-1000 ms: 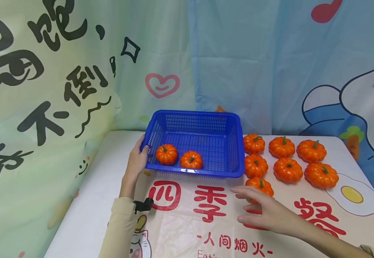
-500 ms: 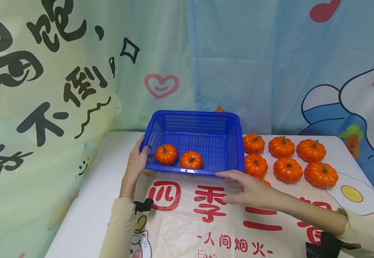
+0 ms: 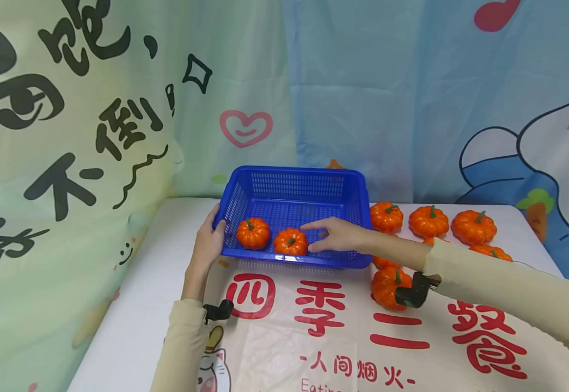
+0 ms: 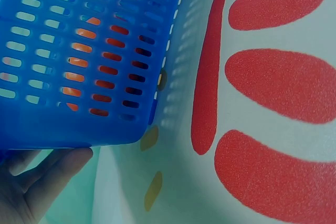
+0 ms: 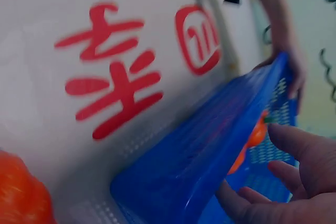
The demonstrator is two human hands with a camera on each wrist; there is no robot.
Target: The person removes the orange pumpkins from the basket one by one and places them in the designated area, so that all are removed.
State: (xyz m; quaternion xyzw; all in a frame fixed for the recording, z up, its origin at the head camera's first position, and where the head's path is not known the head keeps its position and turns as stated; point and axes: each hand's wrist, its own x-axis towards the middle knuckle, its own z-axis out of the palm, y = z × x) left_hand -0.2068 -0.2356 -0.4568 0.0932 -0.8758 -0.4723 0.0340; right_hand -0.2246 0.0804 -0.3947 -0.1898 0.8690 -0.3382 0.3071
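Note:
A blue plastic basket (image 3: 358,218) with slotted walls stands at the back of the table. My left hand (image 3: 209,239) grips its left end, thumb over the rim; the left wrist view shows fingers (image 4: 58,177) against the basket's edge. Inside lie two small orange pumpkins, one at the left (image 3: 253,234) and one nearer the middle (image 3: 291,242). My right hand (image 3: 338,235) is over the basket, its fingers spread just right of the middle pumpkin. In the right wrist view its thumb and fingers stand apart; whether they touch the pumpkin I cannot tell.
Several more orange pumpkins (image 3: 428,222) stand in rows right of the basket, some partly hidden by my right arm. One pumpkin (image 3: 387,286) sits nearest the front, by the right wrist's black strap mount. A printed cloth (image 3: 333,348) covers the table; a curtain (image 3: 353,98) hangs behind.
My right hand has moved left and away from me, from near the front pumpkin, past the basket's front rim, to inside the basket. My left hand has stayed on the basket.

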